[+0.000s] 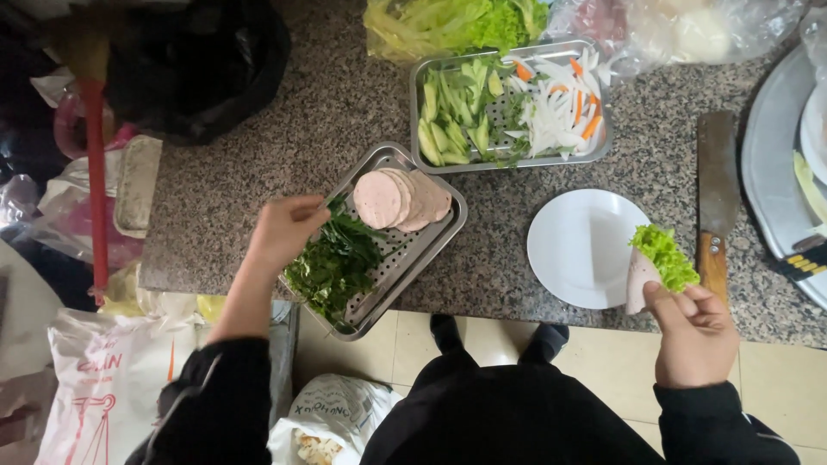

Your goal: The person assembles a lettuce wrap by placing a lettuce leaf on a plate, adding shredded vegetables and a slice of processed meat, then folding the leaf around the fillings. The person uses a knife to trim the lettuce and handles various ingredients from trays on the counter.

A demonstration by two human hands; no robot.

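Head view: a speckled stone counter (258, 146) carries two perforated steel trays. The far tray (594, 151) holds cut cucumber (452, 116) on its left side and white strips mixed with carrot (560, 108) on its right. The near tray (435, 245), set at an angle and overhanging the counter edge, holds dark herbs (336, 263) in its near half and a row of round pink sausage slices (401, 200) in its far half. A white plate (579, 248) sits right of it, beside a cleaver (717, 198) with a wooden handle.

The left hand (284, 231) pinches herbs at the near tray, fingers closed on the leaves. The right hand (693, 331) grips a roll (650, 267), a sausage slice wrapped around green lettuce, held over the plate's right edge.

Clear bags of lettuce (457, 26) lie behind the far tray. A white bag with red print (108, 379) stands on the floor at lower left.
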